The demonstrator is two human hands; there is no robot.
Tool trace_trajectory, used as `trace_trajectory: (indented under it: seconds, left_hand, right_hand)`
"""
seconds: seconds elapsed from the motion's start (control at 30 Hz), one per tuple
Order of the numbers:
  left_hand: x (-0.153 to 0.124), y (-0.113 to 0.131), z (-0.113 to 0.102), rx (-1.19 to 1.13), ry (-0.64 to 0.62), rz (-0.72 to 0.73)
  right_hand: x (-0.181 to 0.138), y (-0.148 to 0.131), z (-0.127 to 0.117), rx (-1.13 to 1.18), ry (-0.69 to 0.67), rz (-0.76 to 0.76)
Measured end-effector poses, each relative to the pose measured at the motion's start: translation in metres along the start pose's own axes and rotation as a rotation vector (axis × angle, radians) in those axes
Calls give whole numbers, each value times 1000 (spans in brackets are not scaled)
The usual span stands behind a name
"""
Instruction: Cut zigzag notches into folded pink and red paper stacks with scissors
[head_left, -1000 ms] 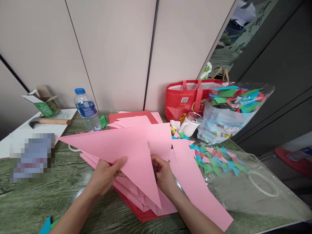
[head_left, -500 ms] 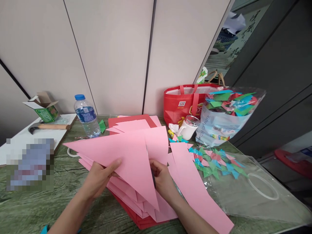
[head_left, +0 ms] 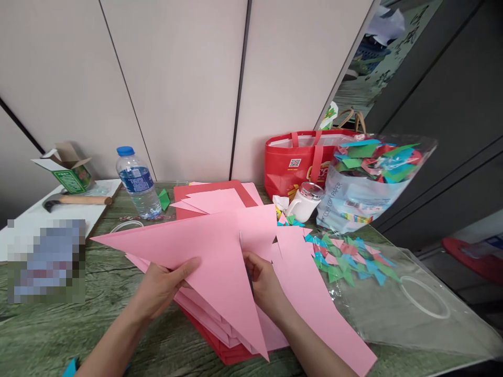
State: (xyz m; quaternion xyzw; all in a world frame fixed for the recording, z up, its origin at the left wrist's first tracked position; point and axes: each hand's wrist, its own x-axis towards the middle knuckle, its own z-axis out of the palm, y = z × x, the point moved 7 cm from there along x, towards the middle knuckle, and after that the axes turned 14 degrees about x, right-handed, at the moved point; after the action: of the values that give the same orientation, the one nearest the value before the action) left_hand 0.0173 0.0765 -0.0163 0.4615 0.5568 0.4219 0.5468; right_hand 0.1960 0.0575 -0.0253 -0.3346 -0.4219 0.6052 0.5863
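Note:
My left hand [head_left: 159,290] pinches the near edge of a large pink triangular sheet [head_left: 204,251], thumb on top and fingers under it. My right hand [head_left: 265,285] is closed on a dark-handled cutting tool. The tool's thin blade [head_left: 240,242] stands up at the sheet's right edge. The sheet is lifted over a stack of pink and red paper [head_left: 220,335] on the green table [head_left: 78,335]. A long pink strip [head_left: 320,309] lies just right of my right wrist.
A water bottle [head_left: 137,182], a green box [head_left: 73,175] and a hammer [head_left: 78,199] stand at the back left. A red bag [head_left: 294,162], a white mug [head_left: 304,203] and a clear bag of folded paper pieces [head_left: 373,173] stand at the back right. Loose folded pieces [head_left: 349,256] lie on clear plastic [head_left: 424,314].
The pink sheet has slid a little toward me, so its lower tip reaches nearer the table's front edge. Both hands keep their grips in nearly the same places.

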Motion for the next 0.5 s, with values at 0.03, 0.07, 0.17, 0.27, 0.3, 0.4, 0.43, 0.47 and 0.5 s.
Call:
trace_trajectory:
  seconds: [0.03,0.07,0.17,0.27,0.3,0.4,0.43,0.47,0.5]
  left_hand:
    - [0,0,0,-4,4,-7]
    - [-1,0,1,-9,6,-12]
    - [-1,3,2,-20,5,-9]
    - [-2,6,2,-39,5,14]
    - [-2,7,2,-48,7,22]
    - [-2,7,1,-59,6,32]
    - [-2,7,1,-55,3,30]
    - [-2,6,1,-48,1,25]
    - [-2,6,1,-43,0,22]
  right_hand:
    - [0,-1,0,-4,3,-8]
    - [0,-1,0,-7,3,-13]
    - [-1,-2,2,-9,-15,-15]
    - [0,-2,3,-28,-51,-6]
    - [0,-2,3,-40,-59,-1]
    - [0,-2,3,-60,-64,0]
    - [0,-3,3,-57,-62,-5]
    - [1,-4,3,-50,-59,-11]
    - [1,-6,3,-41,-52,-20]
